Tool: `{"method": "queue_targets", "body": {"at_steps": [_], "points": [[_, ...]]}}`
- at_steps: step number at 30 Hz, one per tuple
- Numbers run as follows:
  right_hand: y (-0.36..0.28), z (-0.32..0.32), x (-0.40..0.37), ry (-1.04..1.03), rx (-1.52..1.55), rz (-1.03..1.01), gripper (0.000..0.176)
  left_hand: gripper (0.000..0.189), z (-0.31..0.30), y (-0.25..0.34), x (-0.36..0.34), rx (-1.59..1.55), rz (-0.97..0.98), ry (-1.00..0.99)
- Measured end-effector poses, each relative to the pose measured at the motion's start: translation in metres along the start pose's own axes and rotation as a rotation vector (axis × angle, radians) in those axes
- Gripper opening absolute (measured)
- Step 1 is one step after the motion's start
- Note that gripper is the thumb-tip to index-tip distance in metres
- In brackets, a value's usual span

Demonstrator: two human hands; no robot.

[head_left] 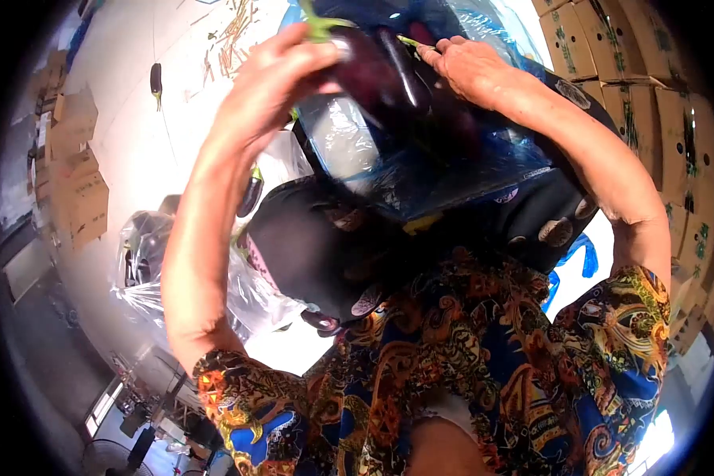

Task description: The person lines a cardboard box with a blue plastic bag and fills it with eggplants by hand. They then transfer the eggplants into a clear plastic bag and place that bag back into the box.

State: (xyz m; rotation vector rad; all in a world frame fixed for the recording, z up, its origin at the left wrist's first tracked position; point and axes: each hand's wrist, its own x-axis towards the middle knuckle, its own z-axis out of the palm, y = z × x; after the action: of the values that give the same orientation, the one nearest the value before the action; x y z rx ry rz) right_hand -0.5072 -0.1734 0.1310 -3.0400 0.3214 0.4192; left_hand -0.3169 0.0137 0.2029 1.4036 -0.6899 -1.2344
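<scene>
My left hand (266, 83) is closed around the green-capped end of a large dark purple eggplant (365, 75), thumb on its skin. My right hand (472, 71) pinches the thin green stem (409, 41) of another eggplant (402, 67), just right of the first. Both eggplants lie over a blue plastic bag (444, 186) spread across my lap. More dark eggplants sit in the bag beneath them, partly hidden by shadow. Motion blurs the left hand and its eggplant a little.
Clear plastic bags (144, 246) with eggplants stand at the left. A single eggplant (156, 79) lies on the pale floor near scattered cut stems (232, 32). Cardboard boxes (79, 198) are at the left, and stacked cartons (650, 119) line the right.
</scene>
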Motion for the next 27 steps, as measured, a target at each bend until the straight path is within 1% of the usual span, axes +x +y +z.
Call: {"method": "queue_targets", "body": {"at_steps": [1,2,4,6,7,8,10,12,13,14,15,16,17,18,20,23,24,25,27], "points": [[0.003,0.004,0.0,0.054,0.001,-0.029,0.027,0.042,0.011,-0.01,0.017,0.004,-0.07,-0.047],[0.003,0.004,0.0,0.046,-0.005,-0.024,0.026,0.04,0.022,-0.024,0.031,0.007,-0.141,-0.092],[0.001,0.001,0.004,0.027,-0.017,-0.016,0.024,0.043,0.04,-0.043,0.051,0.171,-0.279,-0.14],[0.0,0.007,0.008,0.123,-0.032,-0.091,0.022,0.038,0.046,-0.077,0.073,0.246,-0.369,-0.055],[0.0,0.008,0.008,0.171,-0.042,-0.126,0.021,0.034,0.048,-0.076,0.082,0.3,-0.457,0.0],[-0.001,0.009,0.009,0.18,-0.1,-0.147,0.02,0.034,0.051,-0.076,0.084,0.363,-0.452,0.007],[0.001,0.01,0.01,0.199,-0.216,-0.183,0.018,0.036,0.049,-0.076,0.094,0.572,-0.399,-0.084],[0.003,0.019,0.012,0.32,-0.248,-0.196,0.016,0.039,0.045,-0.078,0.087,0.373,-0.427,-0.076],[0.005,0.022,0.012,0.385,-0.256,-0.205,0.015,0.042,0.05,-0.067,0.075,0.283,-0.375,-0.074],[0.005,0.025,0.012,0.447,-0.258,-0.21,0.015,0.043,0.047,-0.069,0.075,0.272,-0.359,-0.074],[0.005,0.028,0.011,0.342,-0.22,-0.189,0.015,0.043,0.043,-0.077,0.073,0.259,-0.345,-0.075],[0.001,0.017,0.011,0.238,-0.187,-0.175,0.016,0.044,0.04,-0.086,0.072,0.242,-0.328,-0.071],[-0.003,0.007,0.012,0.136,-0.159,-0.166,0.017,0.04,0.041,-0.091,0.072,0.225,-0.374,-0.048],[-0.005,0.001,0.015,0.085,-0.157,-0.161,0.023,0.039,0.039,-0.095,0.073,0.172,-0.408,-0.063],[-0.007,-0.005,0.015,-0.026,-0.144,-0.13,0.04,0.038,0.046,-0.084,0.07,0.07,-0.481,-0.112],[-0.001,0.008,0.011,0.186,-0.136,-0.184,0.03,0.036,0.048,-0.086,0.07,0.103,-0.478,-0.098],[0.0,0.012,0.009,0.157,-0.146,-0.185,0.029,0.037,0.048,-0.089,0.068,0.102,-0.478,-0.088],[-0.002,0.006,0.008,0.131,-0.161,-0.195,0.029,0.039,0.048,-0.086,0.068,0.162,-0.431,-0.161],[-0.002,-0.004,0.01,0.072,-0.205,-0.211,0.027,0.04,0.049,-0.078,0.068,0.232,-0.419,-0.171]]}}
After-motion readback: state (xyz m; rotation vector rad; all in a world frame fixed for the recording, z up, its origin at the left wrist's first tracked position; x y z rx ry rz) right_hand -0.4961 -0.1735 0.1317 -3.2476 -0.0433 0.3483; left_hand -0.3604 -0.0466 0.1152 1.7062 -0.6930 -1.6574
